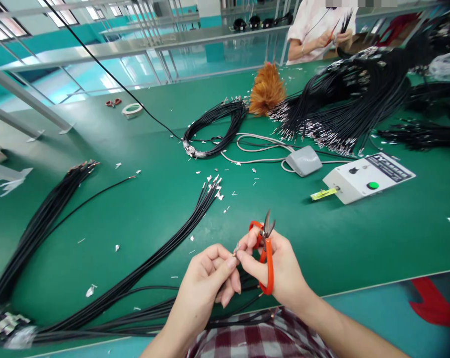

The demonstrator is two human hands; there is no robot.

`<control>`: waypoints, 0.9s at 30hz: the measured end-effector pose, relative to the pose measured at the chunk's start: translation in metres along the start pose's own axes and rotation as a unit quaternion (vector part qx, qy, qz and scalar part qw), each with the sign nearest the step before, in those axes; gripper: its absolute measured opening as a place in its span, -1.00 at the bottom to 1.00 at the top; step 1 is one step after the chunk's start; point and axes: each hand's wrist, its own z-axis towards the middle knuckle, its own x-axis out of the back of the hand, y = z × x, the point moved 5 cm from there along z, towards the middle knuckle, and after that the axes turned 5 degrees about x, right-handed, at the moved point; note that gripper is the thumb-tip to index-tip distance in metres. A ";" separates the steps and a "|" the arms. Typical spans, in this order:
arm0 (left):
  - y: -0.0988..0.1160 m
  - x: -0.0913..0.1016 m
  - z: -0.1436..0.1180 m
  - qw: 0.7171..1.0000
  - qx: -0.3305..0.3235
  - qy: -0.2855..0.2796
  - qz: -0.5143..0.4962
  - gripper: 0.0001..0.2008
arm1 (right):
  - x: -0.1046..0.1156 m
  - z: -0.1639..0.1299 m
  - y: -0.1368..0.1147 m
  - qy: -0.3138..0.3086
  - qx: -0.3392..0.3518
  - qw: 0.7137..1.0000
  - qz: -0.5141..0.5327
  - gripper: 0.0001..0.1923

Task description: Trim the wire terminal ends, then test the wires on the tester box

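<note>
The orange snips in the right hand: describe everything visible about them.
The orange snips are small thread-cutter scissors with a looped orange handle and short dark metal blades. The blades point up and away, slightly parted. The right hand holds them, a finger through the loop, above the green table. Beside them, both hands' fingertips pinch a wire end; the blades touch nothing.

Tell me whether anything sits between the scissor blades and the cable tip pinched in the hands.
Nothing visible does. The cable tip is pinched between left hand and right hand; the orange scissors point upward just beside it.

Control box [362, 181] label blurred; nothing legible
</note>
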 end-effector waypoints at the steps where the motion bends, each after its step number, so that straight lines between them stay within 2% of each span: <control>1: 0.000 0.000 0.000 1.000 -0.002 0.002 -0.001 -0.75 | -0.001 -0.001 -0.001 0.004 0.018 1.000 -0.021 -0.82; 6: 0.006 0.006 0.000 0.999 -0.017 0.039 -0.019 -0.76 | -0.002 -0.005 -0.005 0.002 0.074 0.992 -0.105 -0.85; 12: 0.008 0.003 -0.003 0.999 -0.005 0.030 -0.014 -0.76 | 0.010 -0.002 0.000 -0.024 0.034 0.991 -0.128 -0.91; 17: 0.006 0.001 -0.004 1.000 0.021 0.009 -0.019 -0.75 | 0.005 0.008 -0.007 -0.047 -0.009 0.999 -0.001 -0.81; 21: 0.006 0.000 -0.009 0.999 0.040 -0.011 0.010 -0.71 | -0.006 0.018 -0.013 -0.090 -0.065 0.990 0.090 -0.70; 27: 0.007 0.006 -0.017 0.996 -0.020 0.065 0.049 -0.72 | -0.007 0.021 -0.014 -0.093 -0.103 0.986 0.097 -0.67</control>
